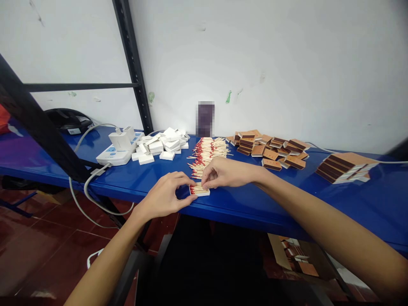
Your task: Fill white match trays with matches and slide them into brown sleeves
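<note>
A small white matchbox tray (201, 193) holding red-tipped matches lies near the front edge of the blue shelf. My left hand (167, 193) grips its left end between thumb and forefinger. Over the tray's right end, my right hand (215, 173) is closed in a pinch on the matches (198, 188); how many it holds is hidden by the fingers. Just behind the hands spreads a heap of loose matches (207, 151), most heads pointing left.
White empty-looking trays (162, 143) are piled at the left, beside a power strip (119, 151) with cables. Brown matchbox sleeves (270, 148) lie heaped at the right, near stacked matchboxes (344, 165). A black rack post (134, 63) stands at left. Below sits a carton (279, 250) of matchboxes.
</note>
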### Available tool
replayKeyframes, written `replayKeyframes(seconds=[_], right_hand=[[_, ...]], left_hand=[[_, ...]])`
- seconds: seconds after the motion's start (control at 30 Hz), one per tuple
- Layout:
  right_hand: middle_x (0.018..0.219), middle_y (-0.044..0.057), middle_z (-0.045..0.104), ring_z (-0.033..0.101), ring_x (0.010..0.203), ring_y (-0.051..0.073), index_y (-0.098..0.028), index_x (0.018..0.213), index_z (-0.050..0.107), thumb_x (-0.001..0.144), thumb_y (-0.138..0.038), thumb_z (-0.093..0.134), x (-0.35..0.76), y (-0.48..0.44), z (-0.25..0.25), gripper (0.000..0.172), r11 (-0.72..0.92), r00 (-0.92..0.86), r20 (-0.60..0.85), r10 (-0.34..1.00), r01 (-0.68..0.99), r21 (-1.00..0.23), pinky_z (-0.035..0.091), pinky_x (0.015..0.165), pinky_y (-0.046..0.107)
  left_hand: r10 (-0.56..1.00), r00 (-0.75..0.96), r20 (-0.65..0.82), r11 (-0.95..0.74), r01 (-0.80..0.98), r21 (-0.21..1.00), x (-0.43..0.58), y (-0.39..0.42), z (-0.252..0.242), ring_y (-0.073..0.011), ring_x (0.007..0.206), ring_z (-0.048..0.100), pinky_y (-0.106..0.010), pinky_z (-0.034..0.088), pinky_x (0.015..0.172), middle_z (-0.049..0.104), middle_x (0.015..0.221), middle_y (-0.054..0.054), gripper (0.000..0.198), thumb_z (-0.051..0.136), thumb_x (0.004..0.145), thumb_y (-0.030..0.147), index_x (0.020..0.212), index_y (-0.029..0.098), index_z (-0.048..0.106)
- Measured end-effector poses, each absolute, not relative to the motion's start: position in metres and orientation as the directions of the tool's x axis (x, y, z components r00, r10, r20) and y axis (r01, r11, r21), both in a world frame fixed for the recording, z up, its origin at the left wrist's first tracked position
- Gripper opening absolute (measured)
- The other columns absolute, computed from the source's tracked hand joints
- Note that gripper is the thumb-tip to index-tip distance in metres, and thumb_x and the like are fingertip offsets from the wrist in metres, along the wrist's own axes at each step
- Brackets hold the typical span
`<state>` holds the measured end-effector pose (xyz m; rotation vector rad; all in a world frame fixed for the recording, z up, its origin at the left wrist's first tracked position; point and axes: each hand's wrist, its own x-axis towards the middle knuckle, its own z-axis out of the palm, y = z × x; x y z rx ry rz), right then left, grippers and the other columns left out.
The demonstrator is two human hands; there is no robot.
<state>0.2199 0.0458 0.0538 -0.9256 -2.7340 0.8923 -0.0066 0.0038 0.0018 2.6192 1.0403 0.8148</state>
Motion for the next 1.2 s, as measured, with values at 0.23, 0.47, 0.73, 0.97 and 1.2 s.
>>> replayKeyframes(seconds=[0.23, 0.47, 0.73, 0.97, 1.2], right_hand=[[0.071, 0.002, 0.07, 0.06, 0.062, 0.012, -0.014, 0.084, 0.073, 0.081, -0.026, 0.064, 0.221, 0.043, 0.047, 0.015, 0.659, -0.805, -0.018, 0.593, 0.498, -0.564, 0.043, 0.057, 0.022], [0.062, -0.002, 0.061, 0.052, 0.057, 0.01, -0.015, 0.072, 0.065, 0.085, -0.032, 0.062, 0.219, 0.036, 0.044, 0.021, 0.726, -0.819, 0.065, 0.571, 0.465, -0.507, 0.037, 0.056, 0.022], [0.066, 0.002, 0.063, 0.051, 0.061, 0.012, -0.015, 0.072, 0.064, 0.089, -0.03, 0.055, 0.252, 0.045, 0.064, 0.024, 0.664, -0.549, 0.378, 0.745, 0.666, -0.34, 0.035, 0.061, 0.026], [0.063, -0.001, 0.059, 0.049, 0.057, 0.011, -0.015, 0.088, 0.068, 0.087, -0.021, 0.055, 0.243, 0.046, 0.038, 0.014, 0.744, -0.699, 0.255, 0.668, 0.624, -0.237, 0.032, 0.06, 0.024], [0.082, 0.008, 0.068, 0.058, 0.075, 0.018, -0.013, 0.093, 0.071, 0.095, -0.017, 0.047, 0.218, 0.044, 0.019, 0.024, 0.796, -0.768, 0.213, 0.605, 0.592, -0.126, 0.037, 0.07, 0.028]], left_hand=[[0.678, 0.6, 0.425, -0.735, 0.576, 0.359, -0.007, 0.003, 0.002, -0.0187, 0.087, 0.061, -0.03, 0.046, 0.076, 0.068, 0.097, -0.003, 0.021, 0.067, 0.085, 0.033, 0.101, 0.021, 0.067], [0.675, 0.61, 0.416, -0.738, 0.568, 0.363, -0.006, 0.002, 0.004, -0.0166, 0.082, 0.057, -0.029, 0.043, 0.074, 0.067, 0.093, -0.001, 0.013, 0.066, 0.086, 0.031, 0.089, 0.02, 0.063], [0.672, 0.612, 0.418, -0.74, 0.571, 0.355, -0.007, 0.002, 0.004, -0.0168, 0.082, 0.057, -0.029, 0.043, 0.073, 0.066, 0.095, -0.001, 0.016, 0.065, 0.087, 0.034, 0.096, 0.021, 0.063], [0.658, 0.64, 0.396, -0.753, 0.559, 0.347, -0.009, 0.0, 0.004, -0.0166, 0.079, 0.055, -0.03, 0.044, 0.074, 0.065, 0.094, -0.002, 0.015, 0.064, 0.083, 0.028, 0.096, 0.021, 0.061], [0.655, 0.648, 0.39, -0.756, 0.567, 0.328, -0.01, 0.0, 0.005, -0.0163, 0.077, 0.053, -0.03, 0.044, 0.073, 0.063, 0.088, -0.002, 0.013, 0.063, 0.083, 0.029, 0.093, 0.02, 0.061]])
